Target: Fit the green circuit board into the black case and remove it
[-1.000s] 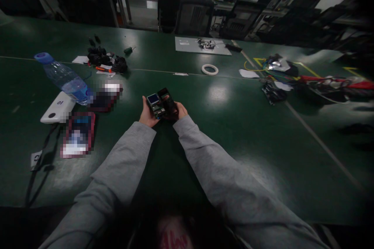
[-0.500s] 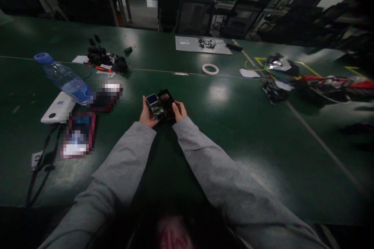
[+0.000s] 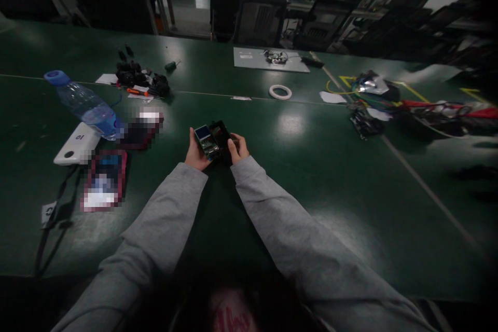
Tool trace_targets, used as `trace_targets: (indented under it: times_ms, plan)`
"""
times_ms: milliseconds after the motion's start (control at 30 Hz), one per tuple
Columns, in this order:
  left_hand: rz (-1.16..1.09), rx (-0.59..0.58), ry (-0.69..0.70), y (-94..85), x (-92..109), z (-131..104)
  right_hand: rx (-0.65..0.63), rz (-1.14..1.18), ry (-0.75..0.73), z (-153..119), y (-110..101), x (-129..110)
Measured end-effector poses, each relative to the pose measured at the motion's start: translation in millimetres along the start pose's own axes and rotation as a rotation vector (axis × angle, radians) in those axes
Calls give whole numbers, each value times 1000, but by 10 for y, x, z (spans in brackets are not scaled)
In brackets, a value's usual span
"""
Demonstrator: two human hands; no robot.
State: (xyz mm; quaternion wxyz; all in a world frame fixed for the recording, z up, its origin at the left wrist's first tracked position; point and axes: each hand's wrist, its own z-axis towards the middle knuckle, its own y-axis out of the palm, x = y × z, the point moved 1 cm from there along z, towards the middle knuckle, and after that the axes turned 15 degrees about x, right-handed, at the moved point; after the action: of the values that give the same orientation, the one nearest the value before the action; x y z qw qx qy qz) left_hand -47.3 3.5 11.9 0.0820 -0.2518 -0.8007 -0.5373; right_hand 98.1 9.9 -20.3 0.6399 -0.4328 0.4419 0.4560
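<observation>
My left hand (image 3: 197,155) is closed around a green circuit board (image 3: 207,143) with a small dark screen at its upper end. Close beside it, my right hand (image 3: 238,149) grips a black plastic case (image 3: 221,136), its thumb on the near side. Board and case are held side by side above the table, and I cannot tell whether they touch. The fingers beneath both pieces are mostly hidden.
On the left are a water bottle (image 3: 87,106), a white power bank (image 3: 78,144) and two red-edged phones (image 3: 123,176). Farther back lie black parts (image 3: 134,75), a tape roll (image 3: 280,86) and a grey board (image 3: 249,63). Wires (image 3: 412,106) lie right.
The black case has tilted slightly in my right hand, and the reddish patch inside it shows less. My left hand and the circuit board have hardly moved.
</observation>
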Motion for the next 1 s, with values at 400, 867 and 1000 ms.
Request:
trace_targets:
  times_ms: [400, 867, 1000]
  plan:
    - [-122, 111, 67, -80, 67, 63, -135, -122, -443, -24, -35, -138]
    - [-32, -6, 49, -17, 60, -72, 166, -240, -94, 270, -674, 65]
    - [-49, -18, 43, -15, 63, -75, 485, -503, -180, 603, -1608, 152]
